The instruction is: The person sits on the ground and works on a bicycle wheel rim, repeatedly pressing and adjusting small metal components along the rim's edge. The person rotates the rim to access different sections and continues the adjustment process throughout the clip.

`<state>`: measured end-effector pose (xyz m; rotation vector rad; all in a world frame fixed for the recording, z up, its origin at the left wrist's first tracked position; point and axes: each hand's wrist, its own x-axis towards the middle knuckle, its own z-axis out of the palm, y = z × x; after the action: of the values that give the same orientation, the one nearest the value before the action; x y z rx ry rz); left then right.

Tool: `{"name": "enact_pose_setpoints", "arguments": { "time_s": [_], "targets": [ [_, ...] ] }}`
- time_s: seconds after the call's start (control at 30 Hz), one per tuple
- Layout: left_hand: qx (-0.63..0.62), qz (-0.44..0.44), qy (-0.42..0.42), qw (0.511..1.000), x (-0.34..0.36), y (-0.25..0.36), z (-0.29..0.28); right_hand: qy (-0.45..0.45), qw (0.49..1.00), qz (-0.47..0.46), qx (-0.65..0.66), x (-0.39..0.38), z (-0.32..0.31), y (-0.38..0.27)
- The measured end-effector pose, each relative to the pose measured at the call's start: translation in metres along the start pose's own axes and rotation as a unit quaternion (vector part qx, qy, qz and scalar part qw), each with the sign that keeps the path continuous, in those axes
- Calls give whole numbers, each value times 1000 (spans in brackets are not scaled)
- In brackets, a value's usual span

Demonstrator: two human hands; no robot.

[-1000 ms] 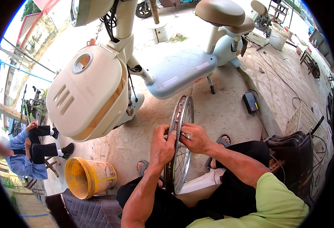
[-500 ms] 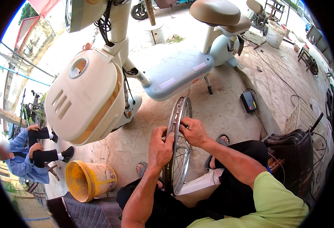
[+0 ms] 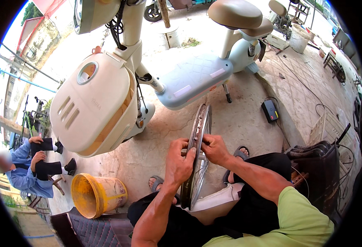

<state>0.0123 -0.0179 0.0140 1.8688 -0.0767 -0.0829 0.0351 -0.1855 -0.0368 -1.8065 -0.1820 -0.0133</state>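
A bare spoked wheel (image 3: pixel 196 131) without a tyre stands upright between my knees, tilted a little, its hollow rim channel facing me. My left hand (image 3: pixel 179 163) grips the rim from the left, with the thumb pressed on the channel. From the other side my right hand (image 3: pixel 215 149) holds the wheel near the spokes; its fingertips are partly hidden behind the rim. A metal axle end shows between the hands. The wheel's lower part is near a pale, box-like surface (image 3: pixel 218 201) between my legs.
Ahead stands a cream and light-blue electric scooter (image 3: pixel 193 84). To the left are a yellow bucket (image 3: pixel 113 193) and a seated person (image 3: pixel 28 168). A black charger box (image 3: pixel 269 111) lies on the ground at right, beyond a dark bag-like pile (image 3: pixel 317 164).
The wheel has turned slightly and now shows more edge-on. My left hand has shifted a little right, and my right hand has moved slightly lower along the rim.
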Motion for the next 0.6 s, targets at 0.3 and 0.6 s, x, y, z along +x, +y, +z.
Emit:
{"name": "enact_pose_setpoints", "arguments": {
  "time_s": [0.3, 0.6],
  "targets": [
    [103, 78, 15, 991, -3, -6, -7, -57, 986, -136, -78, -9, -6, -8],
    [89, 38, 8, 995, -3, -2, -4, -68, 978, -185, -68, -13, -6, -1]
  ]
}}
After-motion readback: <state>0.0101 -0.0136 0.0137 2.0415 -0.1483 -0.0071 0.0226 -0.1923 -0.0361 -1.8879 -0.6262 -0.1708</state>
